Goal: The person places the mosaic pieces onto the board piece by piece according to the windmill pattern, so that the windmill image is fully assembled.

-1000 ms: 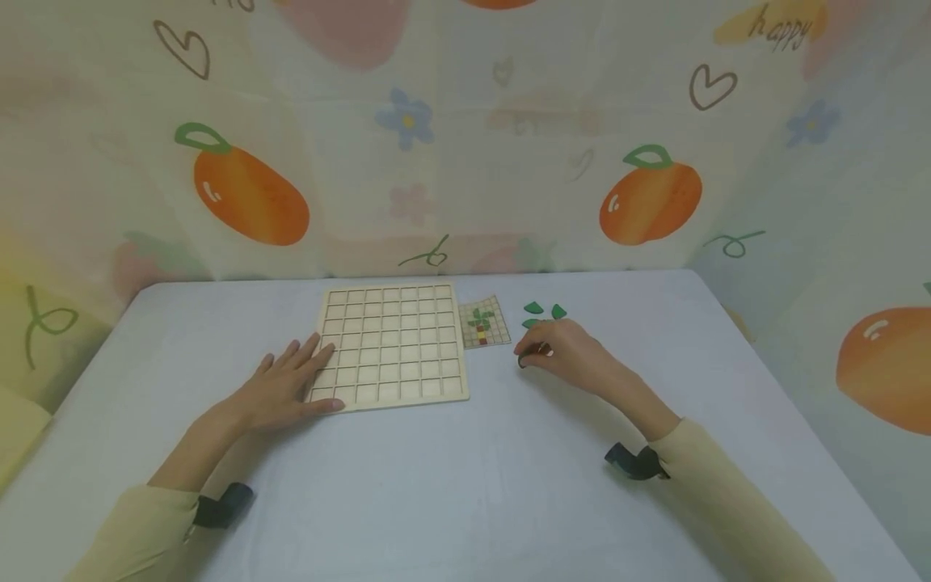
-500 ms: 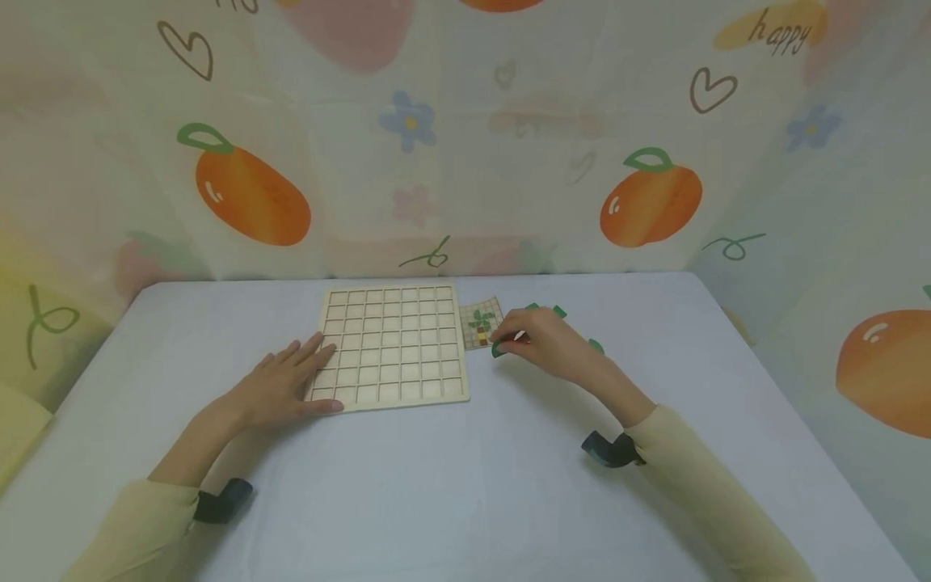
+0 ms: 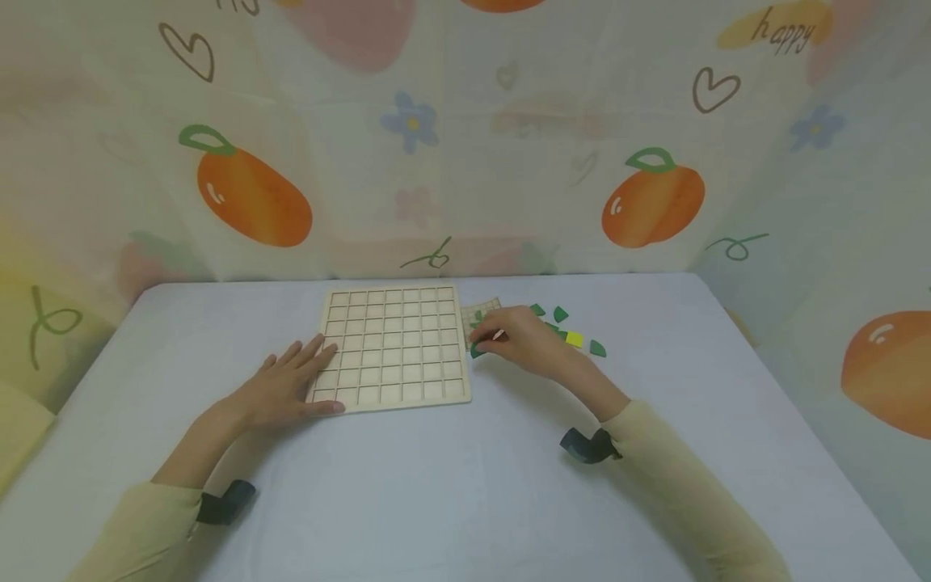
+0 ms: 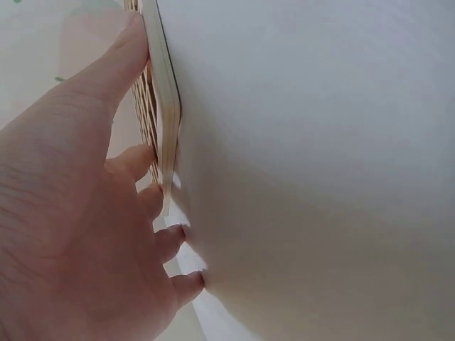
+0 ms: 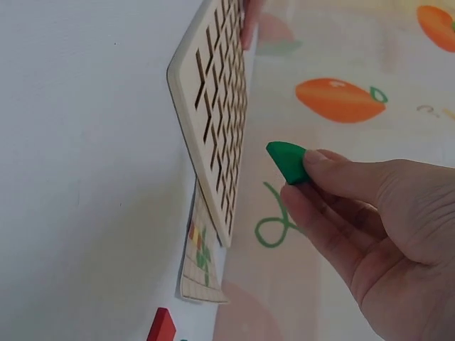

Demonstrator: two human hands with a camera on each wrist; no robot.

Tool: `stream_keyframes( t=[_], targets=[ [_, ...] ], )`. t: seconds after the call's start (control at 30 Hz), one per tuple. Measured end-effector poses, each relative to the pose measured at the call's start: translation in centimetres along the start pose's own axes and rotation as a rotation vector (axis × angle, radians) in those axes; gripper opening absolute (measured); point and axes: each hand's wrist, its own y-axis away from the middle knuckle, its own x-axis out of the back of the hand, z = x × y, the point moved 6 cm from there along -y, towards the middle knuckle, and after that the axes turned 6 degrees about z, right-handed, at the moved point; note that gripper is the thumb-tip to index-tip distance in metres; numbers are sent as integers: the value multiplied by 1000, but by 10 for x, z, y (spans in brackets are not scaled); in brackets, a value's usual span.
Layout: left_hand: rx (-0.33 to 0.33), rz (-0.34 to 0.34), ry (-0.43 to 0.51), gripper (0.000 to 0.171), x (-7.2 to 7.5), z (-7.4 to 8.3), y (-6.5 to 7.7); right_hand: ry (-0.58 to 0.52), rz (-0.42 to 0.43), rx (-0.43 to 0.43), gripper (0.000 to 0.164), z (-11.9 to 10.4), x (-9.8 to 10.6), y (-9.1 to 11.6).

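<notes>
A pale wooden grid board (image 3: pixel 393 347) with many square recesses lies on the table. My left hand (image 3: pixel 287 388) rests on its left edge, fingers spread and thumb at the near corner. My right hand (image 3: pixel 527 339) is just right of the board, over the pattern card. Between thumb and fingertips it pinches a green quarter-round block (image 5: pixel 286 162), seen well in the right wrist view. The pattern card (image 3: pixel 480 307), a gridded sheet with a small plant picture, is partly hidden by that hand in the head view.
Loose green blocks (image 3: pixel 598 348) and a yellow square block (image 3: pixel 574 339) lie right of the card, partly behind my right hand. A red block (image 5: pixel 162 325) shows at the bottom of the right wrist view. A patterned cloth (image 3: pixel 465 162) hangs behind the table.
My right hand has moved left with the green block, from beside the loose blocks to the card next to the board. The yellow block has come into view. My left hand stays put.
</notes>
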Motion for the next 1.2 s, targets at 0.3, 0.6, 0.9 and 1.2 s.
stream_keyframes(
  t=[0.3,0.6,0.9,1.2],
  targets=[
    [17,-8,25,104,2,-2,3,-17,-26,65,16,-10,-9,-18],
    [5,-4,30,103,0,-3,1,-57,-83,-18,18,-3,-27,-31],
    [-12,3,43,102,-1,0,-4,-28,-41,19,16,1,-32,-41],
    [-17,28,39,101,-3,-3,-3,-43,-72,14,16,4,-48,-58]
  ],
)
